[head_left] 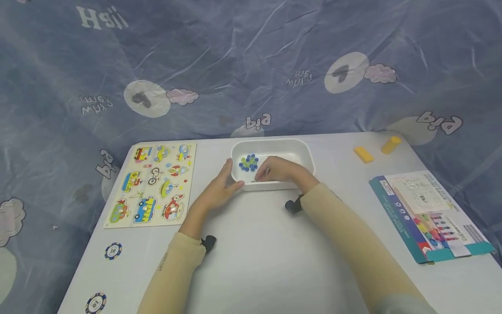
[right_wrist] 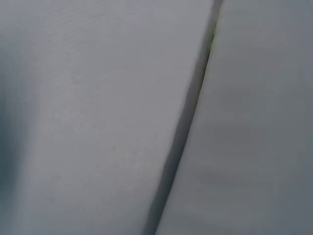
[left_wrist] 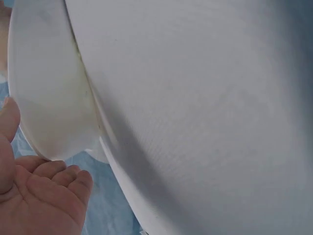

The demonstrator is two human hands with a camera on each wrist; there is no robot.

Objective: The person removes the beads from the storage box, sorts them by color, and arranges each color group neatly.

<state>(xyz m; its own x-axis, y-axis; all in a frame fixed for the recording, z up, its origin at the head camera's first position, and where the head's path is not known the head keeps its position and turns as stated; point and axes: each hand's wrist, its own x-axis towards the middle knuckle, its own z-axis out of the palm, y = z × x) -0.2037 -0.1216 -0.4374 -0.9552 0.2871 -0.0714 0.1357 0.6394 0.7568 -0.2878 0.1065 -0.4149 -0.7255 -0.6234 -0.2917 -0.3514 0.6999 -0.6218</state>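
The white tray [head_left: 270,186] lies flat on the table [head_left: 251,253] near its far edge, with its long axis running left to right, roughly parallel to that edge. The left hand [head_left: 217,189] supports the tray at its left end: fingers extended and relaxed along the outside, thumb near the close left corner of the rim. The right hand [head_left: 280,169] reaches over the near wall into the tray, fingers bent downward and pointing left toward the floor; whether the fingertips grip anything cannot be told. Blue and yellow-green beads [head_left: 249,162] form a compact, rounded cluster in the tray's left half, just beside the right hand.

Left of the tray, a picture puzzle board [head_left: 150,192] has its long axis running near to far. To the right, a yellow block [head_left: 364,155] is aligned from far left to near right, near a yellow cylinder [head_left: 391,145]. A printed box [head_left: 466,222] lies nearer the person, its long axis similarly slanted
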